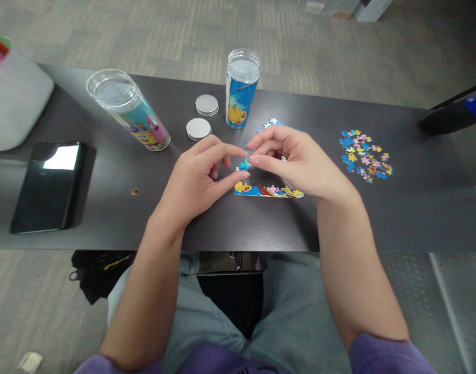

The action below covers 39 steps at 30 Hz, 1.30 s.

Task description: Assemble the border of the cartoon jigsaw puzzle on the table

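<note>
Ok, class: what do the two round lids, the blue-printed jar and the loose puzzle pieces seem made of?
Round lids: probably metal, with smooth tops and silvery rims. Blue-printed jar: glossy clear plastic or glass, by its transparent neck. Puzzle pieces: likely cardboard, brightly printed; they look thin and flat.

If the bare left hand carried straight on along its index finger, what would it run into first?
Most likely the bare right hand: its thumb lies just beyond the left hand's index fingertip. Whether they're level is unclear.
</note>
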Each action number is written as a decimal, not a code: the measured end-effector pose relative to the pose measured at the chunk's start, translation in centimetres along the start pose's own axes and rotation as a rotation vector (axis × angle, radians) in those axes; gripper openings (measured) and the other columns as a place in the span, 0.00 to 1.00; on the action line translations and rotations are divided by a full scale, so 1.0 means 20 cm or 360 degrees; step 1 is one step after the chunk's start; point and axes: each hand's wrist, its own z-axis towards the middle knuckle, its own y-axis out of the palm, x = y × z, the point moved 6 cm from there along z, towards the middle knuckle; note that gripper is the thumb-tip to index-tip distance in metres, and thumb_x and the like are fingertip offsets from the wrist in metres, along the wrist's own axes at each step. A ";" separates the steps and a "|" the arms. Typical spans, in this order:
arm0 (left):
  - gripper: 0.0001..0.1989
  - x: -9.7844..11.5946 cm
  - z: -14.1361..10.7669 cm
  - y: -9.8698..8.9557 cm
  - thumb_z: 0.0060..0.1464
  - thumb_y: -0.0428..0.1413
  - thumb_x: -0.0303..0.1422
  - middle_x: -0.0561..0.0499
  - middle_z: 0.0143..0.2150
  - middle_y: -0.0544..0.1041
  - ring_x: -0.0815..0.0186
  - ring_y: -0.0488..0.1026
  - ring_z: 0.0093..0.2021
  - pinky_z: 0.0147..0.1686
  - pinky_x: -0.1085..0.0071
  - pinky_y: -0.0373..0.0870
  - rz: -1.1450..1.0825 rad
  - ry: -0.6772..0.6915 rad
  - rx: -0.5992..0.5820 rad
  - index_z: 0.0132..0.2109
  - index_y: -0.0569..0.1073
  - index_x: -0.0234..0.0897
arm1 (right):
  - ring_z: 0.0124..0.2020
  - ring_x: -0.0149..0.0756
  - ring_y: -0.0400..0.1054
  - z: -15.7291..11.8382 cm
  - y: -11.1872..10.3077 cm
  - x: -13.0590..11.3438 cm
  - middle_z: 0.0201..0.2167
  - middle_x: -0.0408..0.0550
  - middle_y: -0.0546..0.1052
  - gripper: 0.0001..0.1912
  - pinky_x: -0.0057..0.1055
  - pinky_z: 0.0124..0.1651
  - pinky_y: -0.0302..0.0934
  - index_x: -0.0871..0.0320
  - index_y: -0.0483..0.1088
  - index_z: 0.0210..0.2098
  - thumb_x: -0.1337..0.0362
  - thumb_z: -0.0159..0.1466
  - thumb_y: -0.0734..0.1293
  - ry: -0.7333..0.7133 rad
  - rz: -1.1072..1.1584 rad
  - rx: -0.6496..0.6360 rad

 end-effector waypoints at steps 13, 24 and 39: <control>0.24 -0.06 -0.01 0.02 0.67 0.82 0.55 0.56 0.40 0.80 0.72 0.66 0.30 0.30 0.63 0.62 -0.0097 0.0614 0.0535 0.51 0.87 0.43 | 0.41 0.47 0.82 0.02 0.01 0.04 0.39 0.45 0.87 0.27 0.42 0.47 0.79 0.48 0.85 0.49 0.42 0.68 0.95 -0.0063 0.0116 -0.0089; 0.20 -0.05 -0.02 0.01 0.72 0.79 0.52 0.54 0.44 0.82 0.71 0.67 0.31 0.34 0.61 0.70 -0.0081 0.0515 0.0466 0.59 0.90 0.47 | 0.38 0.43 0.79 0.04 0.05 0.04 0.37 0.44 0.86 0.19 0.40 0.42 0.73 0.50 0.89 0.51 0.44 0.76 0.88 -0.0110 0.0056 -0.0212; 0.14 -0.06 -0.01 0.00 0.73 0.78 0.51 0.55 0.42 0.82 0.69 0.68 0.31 0.34 0.58 0.70 -0.0015 0.0502 0.0435 0.51 0.89 0.50 | 0.41 0.44 0.75 0.02 -0.06 0.03 0.41 0.46 0.85 0.25 0.42 0.46 0.69 0.50 0.87 0.46 0.36 0.77 0.87 -0.0184 -0.0180 0.0058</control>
